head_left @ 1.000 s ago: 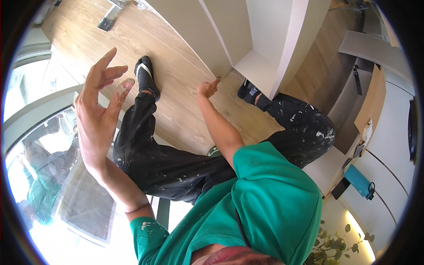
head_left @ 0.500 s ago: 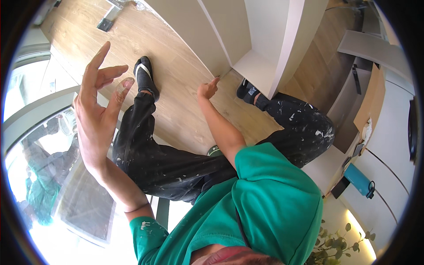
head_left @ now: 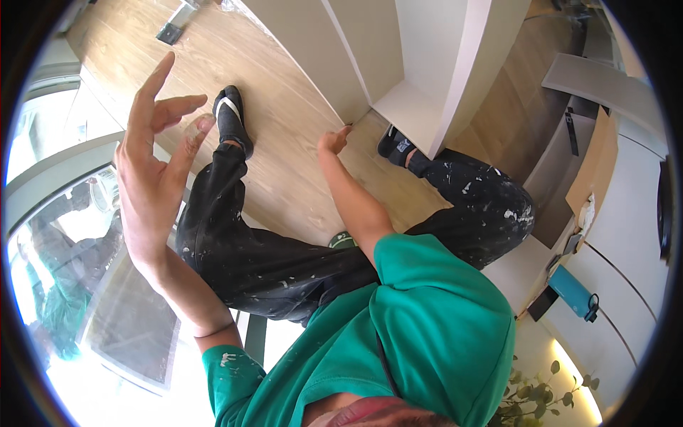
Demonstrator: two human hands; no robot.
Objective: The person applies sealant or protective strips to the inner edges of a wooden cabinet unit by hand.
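Your left hand [head_left: 153, 164] hangs raised, fingers spread, holding nothing — your right hand [head_left: 333, 140] presses loosely curled onto the wooden floor [head_left: 284, 121] beside the white cabinet [head_left: 370, 57].

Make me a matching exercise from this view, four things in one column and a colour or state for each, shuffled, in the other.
Things:
1. left hand
2. right hand
3. trousers
4. T-shirt

Colour or state:
A. green, short-sleeved
B. raised, open, fingers spread
C. black, flecked with white paint
D. reaching down toward the wooden floor by the white cabinet

Pairs: 1-B, 2-D, 3-C, 4-A
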